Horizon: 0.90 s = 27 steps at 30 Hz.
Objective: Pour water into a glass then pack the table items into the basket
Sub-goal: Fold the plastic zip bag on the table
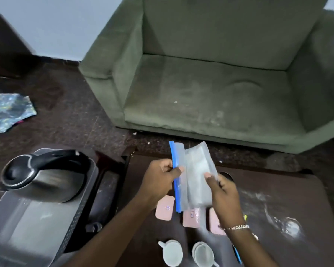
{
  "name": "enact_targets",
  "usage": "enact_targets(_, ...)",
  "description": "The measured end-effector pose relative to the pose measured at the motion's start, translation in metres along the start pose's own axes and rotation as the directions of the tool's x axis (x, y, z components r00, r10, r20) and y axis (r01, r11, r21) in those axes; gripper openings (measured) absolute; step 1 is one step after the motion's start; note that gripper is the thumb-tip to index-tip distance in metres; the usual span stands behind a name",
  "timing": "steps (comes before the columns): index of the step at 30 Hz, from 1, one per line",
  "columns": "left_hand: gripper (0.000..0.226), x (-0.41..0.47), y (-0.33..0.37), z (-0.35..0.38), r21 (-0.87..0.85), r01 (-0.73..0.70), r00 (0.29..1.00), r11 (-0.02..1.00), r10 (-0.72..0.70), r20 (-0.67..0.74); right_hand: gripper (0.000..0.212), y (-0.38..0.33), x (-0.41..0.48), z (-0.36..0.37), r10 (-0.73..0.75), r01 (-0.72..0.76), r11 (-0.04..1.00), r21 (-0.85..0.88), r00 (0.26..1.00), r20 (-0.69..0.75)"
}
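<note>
**Head view: zip bag held up in both hands over the counter**

Item: clear zip bag [196,182], partly folded, held in the air above the middle of the counter [278,189], not yet in the basket [77,214].
Grip: left hand [159,180] pinches the blue zip strip [175,182] with curled fingers [176,171]. Right hand [225,197] pinches the folded clear side.
Beneath: three pink squares [165,208] on the counter. Two white cups [172,252] stand at the near edge.
Left: the basket sits lower, beside the counter, with a steel kettle [44,180] tilted inside it.
Far: green armchair [210,83]. Patterned cloth [10,110] on the floor, far left.

Risks, as judged: the limp bag may unfold or slip from the two light pinches. Swinging it left to the basket could brush the cups and tip them.

Unclear: whether the bag holds anything. A dark round object behind the right hand is mostly hidden. A faint shape [289,226] at the right of the counter may be a glass. The right pink square and a blue stick are partly covered by the forearm.
</note>
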<state>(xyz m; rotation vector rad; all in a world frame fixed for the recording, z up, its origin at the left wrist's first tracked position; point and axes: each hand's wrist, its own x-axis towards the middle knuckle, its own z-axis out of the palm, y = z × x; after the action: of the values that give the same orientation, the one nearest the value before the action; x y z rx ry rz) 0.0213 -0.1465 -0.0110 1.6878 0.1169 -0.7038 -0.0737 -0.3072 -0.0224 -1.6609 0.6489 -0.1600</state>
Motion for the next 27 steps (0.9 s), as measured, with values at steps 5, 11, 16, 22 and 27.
enact_targets(5, 0.023, 0.008, 0.011, 0.040, -0.028, -0.026, 0.999, 0.999, 0.027, 0.038, 0.043, 0.020, 0.014, -0.051, -0.036, -0.022, 0.977, -0.213, 0.963, -0.267)
enact_targets(11, 0.030, 0.001, 0.022, 0.088, -0.082, -0.043, 0.992, 0.996, 0.053, 0.117, 0.039, -0.004, -0.007, -0.057, -0.238, 0.169, 0.897, -0.409, 0.963, -0.124)
enact_targets(16, 0.036, -0.007, 0.035, 0.105, -0.148, 0.024, 0.983, 0.989, 0.004, 0.186, 0.029, -0.019, -0.005, -0.068, -0.136, 0.135, 0.980, -0.146, 0.991, 0.001)
enact_targets(22, 0.039, -0.008, 0.037, 0.108, -0.197, 0.079, 0.969, 0.977, -0.029, 0.245, 0.004, -0.020, 0.002, -0.078, -0.103, 0.104, 0.992, -0.069, 0.995, 0.016)
enact_targets(27, 0.039, -0.009, 0.033, 0.108, -0.197, -0.008, 0.988, 0.980, 0.038, 0.151, 0.014, -0.018, 0.006, -0.083, -0.083, 0.085, 0.996, 0.016, 0.994, -0.065)
